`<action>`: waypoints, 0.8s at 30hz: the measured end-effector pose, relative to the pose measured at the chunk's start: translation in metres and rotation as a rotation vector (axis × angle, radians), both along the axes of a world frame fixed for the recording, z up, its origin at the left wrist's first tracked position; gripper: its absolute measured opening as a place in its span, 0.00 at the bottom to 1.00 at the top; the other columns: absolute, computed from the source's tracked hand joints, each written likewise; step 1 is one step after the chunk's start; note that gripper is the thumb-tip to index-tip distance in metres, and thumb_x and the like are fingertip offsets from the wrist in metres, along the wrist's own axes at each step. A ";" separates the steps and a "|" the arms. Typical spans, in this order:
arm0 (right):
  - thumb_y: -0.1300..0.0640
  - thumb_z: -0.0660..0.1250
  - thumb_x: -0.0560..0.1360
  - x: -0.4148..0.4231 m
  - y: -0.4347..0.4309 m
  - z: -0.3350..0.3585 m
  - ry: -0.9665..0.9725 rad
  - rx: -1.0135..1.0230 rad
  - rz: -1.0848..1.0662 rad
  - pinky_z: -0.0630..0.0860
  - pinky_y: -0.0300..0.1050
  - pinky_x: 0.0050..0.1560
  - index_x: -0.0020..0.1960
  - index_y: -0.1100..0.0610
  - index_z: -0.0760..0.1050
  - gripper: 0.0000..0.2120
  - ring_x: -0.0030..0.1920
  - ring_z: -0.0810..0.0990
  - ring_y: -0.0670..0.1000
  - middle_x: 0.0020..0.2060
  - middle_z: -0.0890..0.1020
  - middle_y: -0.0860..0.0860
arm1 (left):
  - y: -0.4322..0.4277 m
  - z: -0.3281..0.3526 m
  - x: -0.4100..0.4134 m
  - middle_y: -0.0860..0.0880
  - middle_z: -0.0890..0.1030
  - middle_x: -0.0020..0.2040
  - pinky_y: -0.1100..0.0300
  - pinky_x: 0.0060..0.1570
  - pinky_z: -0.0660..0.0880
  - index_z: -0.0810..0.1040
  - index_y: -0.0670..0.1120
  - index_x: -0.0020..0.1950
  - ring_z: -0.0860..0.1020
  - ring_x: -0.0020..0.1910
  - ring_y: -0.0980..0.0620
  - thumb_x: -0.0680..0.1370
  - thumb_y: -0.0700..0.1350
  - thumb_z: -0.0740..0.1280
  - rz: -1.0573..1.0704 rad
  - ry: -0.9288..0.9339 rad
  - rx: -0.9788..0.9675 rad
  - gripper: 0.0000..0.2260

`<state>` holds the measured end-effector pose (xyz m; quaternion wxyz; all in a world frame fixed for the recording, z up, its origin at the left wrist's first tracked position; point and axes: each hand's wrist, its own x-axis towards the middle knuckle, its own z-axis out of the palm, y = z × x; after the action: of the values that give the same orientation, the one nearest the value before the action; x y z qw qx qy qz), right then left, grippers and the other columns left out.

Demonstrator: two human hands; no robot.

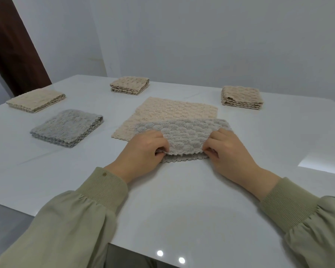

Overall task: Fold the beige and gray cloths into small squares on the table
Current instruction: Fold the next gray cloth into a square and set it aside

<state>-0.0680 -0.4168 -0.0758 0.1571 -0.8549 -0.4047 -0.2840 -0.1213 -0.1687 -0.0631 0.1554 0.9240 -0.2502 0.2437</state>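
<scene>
A gray cloth (184, 132) lies folded over in front of me, partly on top of a flat, unfolded beige cloth (170, 111). My left hand (143, 151) pinches the gray cloth's upper layer at its near left corner. My right hand (228, 151) pinches the same layer at the near right corner. The lower layer's scalloped edge shows just below my fingers. A folded gray square (66, 127) sits at the left. Three folded beige squares lie farther off: far left (35, 100), back centre (130, 85) and back right (241, 97).
The white table (172, 200) ends close to my body, its near edge running across the bottom. A pale wall stands right behind the table's far edge. A dark brown panel (12, 45) rises at the back left.
</scene>
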 end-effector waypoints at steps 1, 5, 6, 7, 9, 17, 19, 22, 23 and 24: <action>0.64 0.66 0.68 0.000 0.000 0.000 -0.002 -0.010 0.000 0.71 0.50 0.40 0.36 0.57 0.76 0.04 0.38 0.73 0.56 0.33 0.75 0.50 | 0.000 0.000 0.000 0.52 0.79 0.37 0.57 0.36 0.74 0.80 0.46 0.38 0.76 0.40 0.51 0.65 0.33 0.72 0.002 0.004 -0.005 0.09; 0.66 0.65 0.68 0.000 -0.001 0.002 -0.004 -0.025 0.026 0.71 0.49 0.40 0.36 0.57 0.76 0.06 0.36 0.74 0.56 0.32 0.75 0.50 | 0.001 0.000 0.000 0.53 0.78 0.36 0.64 0.39 0.69 0.81 0.47 0.38 0.72 0.40 0.56 0.66 0.36 0.72 -0.026 0.036 -0.040 0.07; 0.67 0.65 0.68 0.000 -0.001 0.002 -0.006 -0.029 0.033 0.71 0.48 0.39 0.36 0.57 0.76 0.07 0.36 0.73 0.56 0.32 0.75 0.50 | 0.001 -0.001 0.000 0.53 0.78 0.36 0.65 0.39 0.68 0.81 0.47 0.38 0.72 0.40 0.57 0.67 0.37 0.71 -0.036 0.046 -0.045 0.06; 0.67 0.64 0.67 0.000 -0.001 0.003 -0.006 -0.042 0.036 0.70 0.48 0.39 0.36 0.57 0.75 0.07 0.36 0.73 0.55 0.32 0.75 0.50 | 0.002 -0.001 0.001 0.53 0.78 0.36 0.65 0.40 0.68 0.81 0.48 0.38 0.71 0.40 0.57 0.67 0.38 0.70 -0.044 0.059 -0.037 0.05; 0.68 0.65 0.66 -0.001 -0.001 0.002 0.012 -0.087 0.035 0.69 0.48 0.38 0.35 0.57 0.75 0.07 0.36 0.73 0.55 0.32 0.75 0.50 | 0.002 -0.002 0.001 0.54 0.77 0.35 0.62 0.40 0.69 0.81 0.49 0.38 0.70 0.40 0.58 0.68 0.41 0.68 -0.045 0.093 0.004 0.05; 0.52 0.66 0.69 -0.006 0.003 0.005 0.104 -0.107 -0.016 0.70 0.46 0.42 0.39 0.56 0.77 0.07 0.40 0.73 0.54 0.35 0.75 0.49 | 0.004 0.000 0.001 0.55 0.76 0.42 0.64 0.46 0.65 0.82 0.51 0.47 0.72 0.45 0.57 0.71 0.51 0.70 0.003 0.193 0.041 0.08; 0.44 0.64 0.69 -0.006 0.004 0.005 0.117 -0.115 -0.045 0.70 0.46 0.45 0.42 0.55 0.78 0.14 0.43 0.72 0.52 0.38 0.75 0.49 | 0.004 0.000 0.000 0.55 0.76 0.44 0.64 0.46 0.66 0.82 0.50 0.50 0.73 0.47 0.56 0.72 0.47 0.70 0.014 0.187 0.050 0.08; 0.43 0.62 0.69 -0.006 0.006 0.005 0.109 -0.117 -0.072 0.73 0.48 0.46 0.44 0.55 0.78 0.17 0.43 0.73 0.53 0.38 0.76 0.49 | 0.004 0.000 0.000 0.53 0.77 0.45 0.59 0.45 0.71 0.82 0.49 0.53 0.75 0.47 0.53 0.72 0.42 0.68 0.008 0.185 0.093 0.10; 0.43 0.62 0.69 -0.007 0.007 0.005 0.106 -0.114 -0.080 0.73 0.49 0.46 0.44 0.56 0.79 0.17 0.43 0.73 0.54 0.38 0.76 0.50 | 0.004 0.001 0.000 0.52 0.78 0.44 0.58 0.44 0.72 0.82 0.49 0.53 0.75 0.46 0.52 0.72 0.41 0.67 0.009 0.184 0.106 0.11; 0.42 0.62 0.69 -0.007 0.007 0.005 0.103 -0.109 -0.085 0.73 0.49 0.47 0.44 0.56 0.79 0.17 0.43 0.74 0.54 0.38 0.76 0.50 | 0.004 0.001 0.000 0.52 0.78 0.44 0.57 0.43 0.73 0.82 0.49 0.52 0.76 0.45 0.51 0.71 0.41 0.65 0.010 0.180 0.113 0.13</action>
<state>-0.0750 -0.4095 -0.0712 0.1186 -0.8921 -0.3743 -0.2237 -0.1213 -0.1646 -0.0620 0.1238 0.9507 -0.2439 0.1460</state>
